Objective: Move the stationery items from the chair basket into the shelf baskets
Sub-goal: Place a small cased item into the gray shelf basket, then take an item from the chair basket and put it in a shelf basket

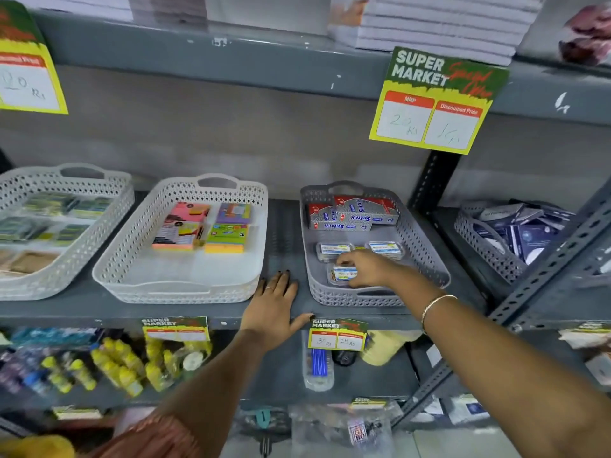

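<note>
A grey perforated basket (426, 256) stands on the middle shelf. It holds silver-and-red boxes (350, 214) at the back and two small clear plastic boxes (332, 251) further forward. My right hand (365, 267) reaches into this basket, fingers closed around a third small clear box with a blue-and-white label (344, 274), low near the basket floor. My left hand (276, 304) lies flat and open on the shelf between the grey basket and a white basket (132, 256), which holds colourful sticky-note pads (201, 226). The chair basket is out of view.
Another white basket (109, 206) with packets sits at far left, and a grey basket (476, 239) of dark blue packs at right behind a slanted metal strut (555, 259). Price signs (436, 100) hang from the shelf above. Yellow bottles (112, 365) fill the lower shelf.
</note>
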The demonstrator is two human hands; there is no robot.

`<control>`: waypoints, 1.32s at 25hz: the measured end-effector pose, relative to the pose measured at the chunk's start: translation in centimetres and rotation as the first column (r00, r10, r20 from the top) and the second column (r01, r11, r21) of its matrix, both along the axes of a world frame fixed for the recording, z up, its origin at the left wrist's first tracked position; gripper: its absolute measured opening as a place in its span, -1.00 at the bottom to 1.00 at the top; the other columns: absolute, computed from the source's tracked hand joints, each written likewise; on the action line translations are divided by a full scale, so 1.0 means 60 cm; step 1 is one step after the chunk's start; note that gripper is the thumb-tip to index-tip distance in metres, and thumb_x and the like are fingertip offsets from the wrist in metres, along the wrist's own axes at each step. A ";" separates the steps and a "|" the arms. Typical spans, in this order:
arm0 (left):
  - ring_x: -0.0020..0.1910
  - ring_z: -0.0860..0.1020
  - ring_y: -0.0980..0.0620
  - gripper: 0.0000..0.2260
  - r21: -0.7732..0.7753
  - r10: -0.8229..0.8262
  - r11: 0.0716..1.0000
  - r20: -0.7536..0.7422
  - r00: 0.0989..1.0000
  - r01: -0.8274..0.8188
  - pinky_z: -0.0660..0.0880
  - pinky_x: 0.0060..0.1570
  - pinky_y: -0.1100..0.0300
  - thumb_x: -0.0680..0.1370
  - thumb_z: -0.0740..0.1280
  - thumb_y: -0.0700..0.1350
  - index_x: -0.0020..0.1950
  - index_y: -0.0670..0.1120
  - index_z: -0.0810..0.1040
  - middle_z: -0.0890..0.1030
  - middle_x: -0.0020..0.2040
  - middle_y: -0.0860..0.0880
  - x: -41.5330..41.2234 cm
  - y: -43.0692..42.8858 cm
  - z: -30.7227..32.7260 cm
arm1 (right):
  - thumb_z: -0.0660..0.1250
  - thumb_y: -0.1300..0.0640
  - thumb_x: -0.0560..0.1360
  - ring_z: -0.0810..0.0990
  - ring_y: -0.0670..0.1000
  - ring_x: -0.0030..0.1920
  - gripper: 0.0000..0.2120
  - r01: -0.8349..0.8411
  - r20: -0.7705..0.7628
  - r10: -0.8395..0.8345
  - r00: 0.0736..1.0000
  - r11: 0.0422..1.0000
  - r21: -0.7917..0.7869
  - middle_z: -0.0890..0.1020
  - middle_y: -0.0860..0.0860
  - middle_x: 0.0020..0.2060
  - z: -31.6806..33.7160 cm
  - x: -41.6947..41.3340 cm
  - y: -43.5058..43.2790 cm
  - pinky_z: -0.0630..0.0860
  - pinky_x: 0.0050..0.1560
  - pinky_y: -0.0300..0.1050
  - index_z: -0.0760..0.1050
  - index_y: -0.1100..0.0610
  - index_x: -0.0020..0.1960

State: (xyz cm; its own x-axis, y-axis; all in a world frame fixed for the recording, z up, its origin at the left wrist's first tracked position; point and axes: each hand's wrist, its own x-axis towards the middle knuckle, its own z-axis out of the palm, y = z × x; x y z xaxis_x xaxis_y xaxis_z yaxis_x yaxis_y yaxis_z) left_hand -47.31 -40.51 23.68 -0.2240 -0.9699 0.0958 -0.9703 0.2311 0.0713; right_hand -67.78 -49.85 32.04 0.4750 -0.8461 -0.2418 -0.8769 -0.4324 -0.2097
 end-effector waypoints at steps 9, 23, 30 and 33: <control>0.48 0.05 -0.09 -0.13 -0.031 -0.004 1.000 0.043 0.999 0.005 -0.07 0.44 -0.01 0.34 -0.33 0.39 0.50 -0.08 0.11 0.10 0.52 -0.12 0.002 0.000 -0.002 | 0.41 0.20 0.39 0.50 0.14 0.21 -0.54 0.031 -0.038 -0.029 0.999 0.997 0.064 0.53 0.14 0.25 0.007 0.007 0.001 0.39 0.24 -0.07 0.41 0.14 0.27; 0.37 0.26 -0.14 -0.51 -0.150 -0.179 0.965 0.215 0.960 0.214 0.15 0.32 0.00 0.56 0.02 0.16 0.38 -0.09 0.27 0.43 0.36 -0.17 0.180 0.145 -0.015 | 0.35 -0.04 0.44 0.48 0.12 0.16 -0.63 -0.204 0.321 0.345 0.882 0.894 -0.400 0.62 0.11 0.08 0.149 0.321 0.041 0.47 0.16 0.02 0.49 0.12 0.16; 0.38 0.20 -0.14 -0.45 -0.074 0.325 0.945 0.116 0.939 -0.318 -0.01 0.36 -0.03 0.57 -0.02 0.22 0.37 -0.15 0.31 0.42 0.37 -0.19 0.493 0.346 -0.052 | 0.31 -0.04 0.48 0.42 0.10 0.25 -0.63 -0.431 0.296 0.577 0.761 0.791 -0.435 0.58 0.08 0.13 0.118 0.664 0.155 0.43 0.15 0.00 0.45 0.13 0.21; 0.38 0.20 -0.13 -0.41 0.010 0.487 0.873 0.052 0.872 -0.488 0.04 0.33 -0.04 0.51 0.06 0.23 0.36 -0.16 0.27 0.43 0.36 -0.20 0.620 0.446 -0.087 | 0.31 -0.04 0.47 0.41 0.10 0.23 -0.65 -0.527 0.294 0.653 0.698 0.746 -0.407 0.58 0.06 0.10 0.085 0.812 0.218 0.47 0.13 0.07 0.45 0.11 0.19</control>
